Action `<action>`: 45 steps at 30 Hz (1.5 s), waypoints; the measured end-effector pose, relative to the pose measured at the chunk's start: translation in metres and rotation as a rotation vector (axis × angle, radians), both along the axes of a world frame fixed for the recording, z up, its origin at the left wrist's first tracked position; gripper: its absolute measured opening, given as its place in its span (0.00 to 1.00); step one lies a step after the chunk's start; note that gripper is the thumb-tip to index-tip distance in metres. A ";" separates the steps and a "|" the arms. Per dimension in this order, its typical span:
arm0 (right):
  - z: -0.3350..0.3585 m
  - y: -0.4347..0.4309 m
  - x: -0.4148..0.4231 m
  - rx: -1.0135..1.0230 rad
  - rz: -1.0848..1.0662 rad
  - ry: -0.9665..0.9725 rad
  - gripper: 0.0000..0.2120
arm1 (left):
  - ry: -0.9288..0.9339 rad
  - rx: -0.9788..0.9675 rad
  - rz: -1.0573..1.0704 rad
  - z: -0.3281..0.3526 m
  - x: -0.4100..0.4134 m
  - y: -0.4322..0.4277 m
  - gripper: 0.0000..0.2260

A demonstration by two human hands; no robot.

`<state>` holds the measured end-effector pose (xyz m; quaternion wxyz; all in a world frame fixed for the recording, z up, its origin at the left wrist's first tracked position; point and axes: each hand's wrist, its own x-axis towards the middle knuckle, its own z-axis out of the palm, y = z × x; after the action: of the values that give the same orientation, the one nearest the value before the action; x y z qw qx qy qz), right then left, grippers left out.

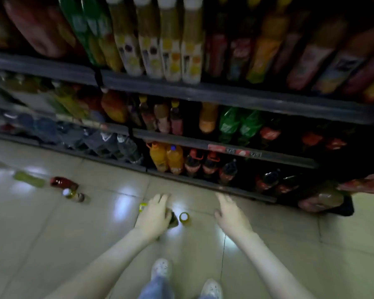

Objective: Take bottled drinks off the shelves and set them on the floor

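Shoes (161, 267) nearest, planted behind both hands for bent-over reach. Far left of left hand (154, 214): green bottle (30, 179), red bottle (63, 182), small capped bottle (73, 195) on floor (41, 234), likely parked clear of working spot. Yellow cap (143, 207) just left of hand. Left hand wrapped over dark bottle (173, 220), apparently seating it on floor. White-capped bottle (184, 217) just right, upright. Right hand (229, 212) spread, holding nothing, near bottom shelf (225, 187).

Head-height view, downward toward shelves (225, 94)
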<state>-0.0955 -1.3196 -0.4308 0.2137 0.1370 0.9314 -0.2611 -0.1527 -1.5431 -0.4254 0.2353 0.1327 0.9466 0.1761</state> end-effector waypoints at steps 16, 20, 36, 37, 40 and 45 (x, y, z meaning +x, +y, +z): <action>-0.509 -0.131 -0.044 0.017 -0.011 -0.137 0.28 | -0.053 0.234 0.350 -0.443 0.030 -0.096 0.25; -0.527 -0.129 -0.043 0.117 0.052 -0.060 0.22 | -0.018 0.259 0.332 -0.451 0.039 -0.100 0.24; -0.157 -0.129 0.014 -0.140 0.277 0.175 0.07 | -0.415 0.245 0.031 -0.206 0.051 -0.110 0.40; -0.114 -0.134 0.012 -0.206 0.284 0.192 0.08 | -0.408 0.238 0.013 -0.177 0.053 -0.113 0.42; -0.005 -0.153 -0.001 -0.374 0.278 0.238 0.11 | -0.318 0.314 0.092 -0.086 0.049 -0.126 0.42; 0.103 -0.198 -0.034 -0.583 0.188 0.294 0.20 | -0.168 0.439 0.295 0.042 0.040 -0.168 0.29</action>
<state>-0.1296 -1.5175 -0.3282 0.1303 -0.0553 0.8469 -0.5127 -0.1125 -1.7110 -0.3830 0.2502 0.0259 0.8721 0.4197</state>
